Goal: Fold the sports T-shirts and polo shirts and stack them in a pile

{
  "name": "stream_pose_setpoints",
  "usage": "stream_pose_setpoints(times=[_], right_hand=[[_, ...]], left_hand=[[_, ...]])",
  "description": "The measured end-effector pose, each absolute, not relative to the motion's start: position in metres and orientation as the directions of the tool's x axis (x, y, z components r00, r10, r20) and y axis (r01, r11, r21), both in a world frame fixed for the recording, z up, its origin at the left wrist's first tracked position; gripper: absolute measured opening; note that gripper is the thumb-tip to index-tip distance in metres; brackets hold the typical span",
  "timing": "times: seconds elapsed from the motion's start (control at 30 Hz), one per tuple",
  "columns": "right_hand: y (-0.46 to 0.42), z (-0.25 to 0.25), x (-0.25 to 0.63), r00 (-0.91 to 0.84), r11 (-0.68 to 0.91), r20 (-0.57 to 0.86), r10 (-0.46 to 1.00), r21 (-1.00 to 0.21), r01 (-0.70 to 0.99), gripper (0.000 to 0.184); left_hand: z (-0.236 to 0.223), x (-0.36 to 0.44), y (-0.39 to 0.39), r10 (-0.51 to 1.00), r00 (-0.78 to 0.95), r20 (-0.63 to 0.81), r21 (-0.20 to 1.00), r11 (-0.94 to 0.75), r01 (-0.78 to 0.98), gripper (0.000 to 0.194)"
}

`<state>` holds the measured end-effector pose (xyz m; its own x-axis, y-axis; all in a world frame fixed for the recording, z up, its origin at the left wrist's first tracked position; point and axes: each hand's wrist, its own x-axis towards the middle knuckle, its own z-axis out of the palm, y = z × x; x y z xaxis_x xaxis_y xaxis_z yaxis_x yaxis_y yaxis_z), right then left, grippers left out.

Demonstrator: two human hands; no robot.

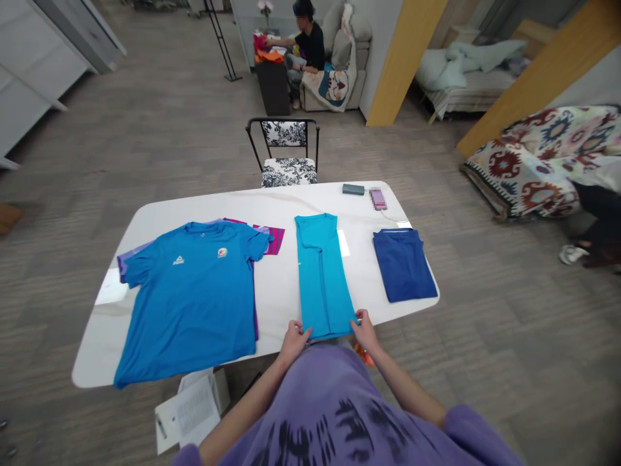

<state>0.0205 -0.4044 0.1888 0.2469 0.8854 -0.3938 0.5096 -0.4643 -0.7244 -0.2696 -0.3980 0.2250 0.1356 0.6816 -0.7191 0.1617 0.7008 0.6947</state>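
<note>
A light blue shirt (323, 278), folded into a long narrow strip, lies on the white table (276, 291) with its hem at the near edge. My left hand (294, 340) pinches the strip's lower left corner. At the lower right corner, my right hand (365, 330) grips the cloth between thumb and fingers. Left of the strip, a blue T-shirt (194, 304) is spread flat on top of purple and pink-striped garments (277, 241), mostly hidden beneath it. Dark blue folded clothing (404, 265) rests toward the table's right end.
A dark case (353, 189) and a phone (378, 199) sit at the far right edge. Behind the table stands a patterned chair (290, 155). Papers (189, 411) lie below the near left edge. Another person (310, 45) sits at the back; someone's leg (592, 213) shows far right.
</note>
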Motion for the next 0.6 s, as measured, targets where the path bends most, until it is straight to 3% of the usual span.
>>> stream_pose_setpoints(times=[0.13, 0.27, 0.43, 0.6], right_hand=[[-0.442, 0.230, 0.019, 0.290, -0.458, -0.356, 0.888, -0.742, 0.489, 0.032], [-0.407, 0.271, 0.019, 0.289, -0.399, -0.305, 0.908, -0.842, 0.364, 0.037], [-0.267, 0.284, 0.024, 0.208, -0.333, -0.292, 0.934, -0.920, 0.207, 0.043], [-0.096, 0.229, 0.025, 0.165, -0.281, -0.248, 0.955, -0.933, 0.226, 0.049]], left_hand=[[0.249, -0.296, -0.426, 0.720, 0.064, -0.691, 0.722, 0.684, 0.105, 0.059], [0.279, -0.309, -0.392, 0.756, 0.033, -0.654, 0.757, 0.654, 0.021, 0.060], [0.291, -0.304, -0.265, 0.796, -0.037, -0.605, 0.796, 0.602, -0.064, 0.059], [0.244, -0.289, -0.110, 0.771, -0.172, -0.613, 0.790, 0.602, -0.116, 0.053]])
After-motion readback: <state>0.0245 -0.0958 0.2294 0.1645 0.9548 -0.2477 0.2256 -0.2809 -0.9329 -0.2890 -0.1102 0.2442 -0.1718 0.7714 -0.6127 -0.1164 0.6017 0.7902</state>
